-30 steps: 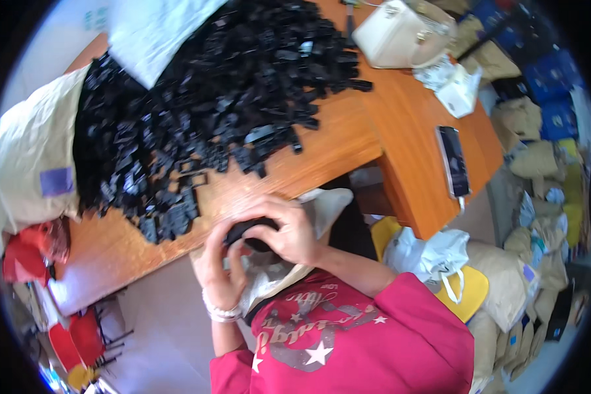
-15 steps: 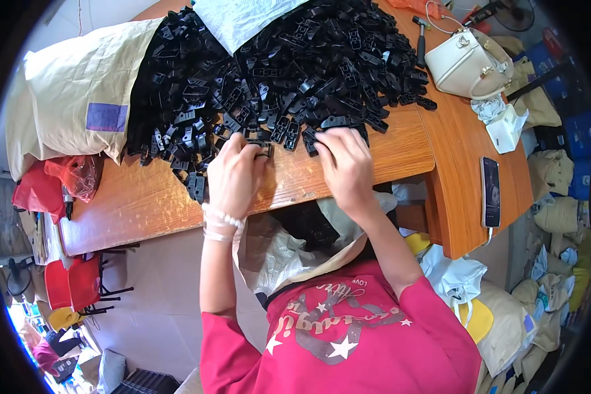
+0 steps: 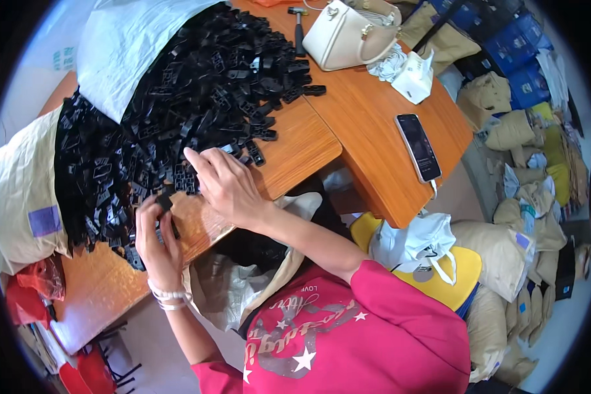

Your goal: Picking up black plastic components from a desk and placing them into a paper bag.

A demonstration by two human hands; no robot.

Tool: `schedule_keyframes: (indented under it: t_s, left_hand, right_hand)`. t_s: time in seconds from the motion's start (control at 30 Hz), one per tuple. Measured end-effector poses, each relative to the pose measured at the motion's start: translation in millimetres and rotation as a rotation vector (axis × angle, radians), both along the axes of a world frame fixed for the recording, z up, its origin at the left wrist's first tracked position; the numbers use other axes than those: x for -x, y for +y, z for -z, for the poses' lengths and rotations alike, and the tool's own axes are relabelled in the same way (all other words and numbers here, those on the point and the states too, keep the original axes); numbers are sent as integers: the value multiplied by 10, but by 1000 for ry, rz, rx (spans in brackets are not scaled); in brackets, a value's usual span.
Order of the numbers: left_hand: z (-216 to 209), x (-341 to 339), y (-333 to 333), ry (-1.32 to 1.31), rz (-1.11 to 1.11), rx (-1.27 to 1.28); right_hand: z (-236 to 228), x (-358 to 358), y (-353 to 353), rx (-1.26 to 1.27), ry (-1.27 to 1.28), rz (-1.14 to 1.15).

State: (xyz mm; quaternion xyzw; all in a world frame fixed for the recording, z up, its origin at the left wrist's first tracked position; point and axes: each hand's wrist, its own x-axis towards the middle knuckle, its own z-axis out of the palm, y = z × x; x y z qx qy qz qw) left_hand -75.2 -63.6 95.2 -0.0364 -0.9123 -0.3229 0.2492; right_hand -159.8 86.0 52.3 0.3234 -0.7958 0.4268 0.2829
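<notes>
A large heap of small black plastic parts [image 3: 177, 98] spreads over the wooden table [image 3: 295, 141]. At the heap's near edge, my left hand [image 3: 156, 246] pinches one black plastic part [image 3: 166, 202] between thumb and fingers. To its right, my right hand [image 3: 226, 187] hovers by the heap's edge, index finger stretched out and the other fingers loosely bent. I see nothing held in it, though its underside is hidden. Below the table edge, an open woven sack [image 3: 226, 295] lies against my lap, with dark contents inside.
A beige sack [image 3: 26, 197] and a white sheet [image 3: 121, 52] border the heap. On the table's right side are a hammer [image 3: 299, 33], a cream handbag [image 3: 338, 39], tissues [image 3: 414, 75] and a phone [image 3: 418, 148] on a cable. Several full sacks [image 3: 499, 253] stand right.
The view has swung right, so the table sits further left. My left hand has turned and lifted with a black part showing in its fingers. My right hand's index finger has straightened.
</notes>
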Motion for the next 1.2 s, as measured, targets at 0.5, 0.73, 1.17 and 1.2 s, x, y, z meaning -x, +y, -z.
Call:
schedule_keyframes:
  t_s: [0.5, 0.73, 1.17, 1.2]
  left_hand:
    - [188, -383, 411, -391, 13, -952]
    - [84, -428, 348, -524, 45, -1047]
    - [113, -522, 516, -300, 53, -588]
    - [101, -541, 518, -330, 28, -677]
  right_hand:
    - [-208, -513, 461, 411, -842, -512]
    - [-139, -547, 505, 346, -811, -512]
    - [-17, -614, 480, 299, -834, -480]
    - [-45, -610, 461, 314, -825, -477]
